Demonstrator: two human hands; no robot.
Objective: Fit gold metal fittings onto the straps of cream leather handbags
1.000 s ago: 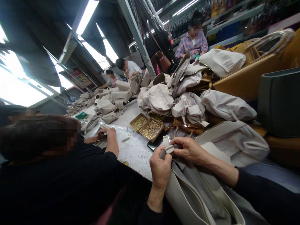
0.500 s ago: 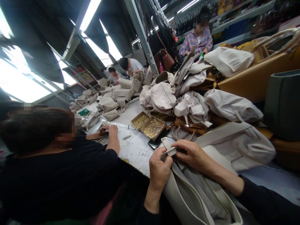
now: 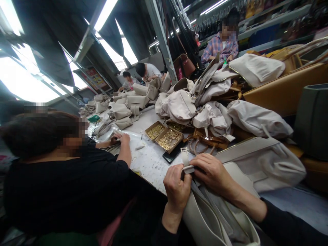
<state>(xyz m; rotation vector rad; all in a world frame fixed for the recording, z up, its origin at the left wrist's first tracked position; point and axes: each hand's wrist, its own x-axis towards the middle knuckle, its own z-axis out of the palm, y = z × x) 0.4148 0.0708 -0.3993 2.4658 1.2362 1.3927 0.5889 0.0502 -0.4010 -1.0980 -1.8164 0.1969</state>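
My left hand (image 3: 176, 189) is closed in a fist on the rim of a cream handbag (image 3: 217, 218) that lies in my lap. My right hand (image 3: 211, 172) grips the same rim from the other side, fingers curled. Between the two hands a short cream strap tab with a metal buckle (image 3: 185, 160) sticks up, pinched at its base. The bag's mouth gapes below my hands and shows a grey lining.
A person in black (image 3: 66, 184) sits close at my left, hands on the white table (image 3: 146, 160). Cardboard boxes of gold rivets (image 3: 167, 138) and a black phone (image 3: 172, 156) lie ahead. Heaps of cream bags (image 3: 205, 106) and tan bags (image 3: 282, 85) fill the right. Other workers sit farther back.
Both hands have shifted slightly down and right with the bag rim. The strap tab now stands more upright between them. The grip is the same.
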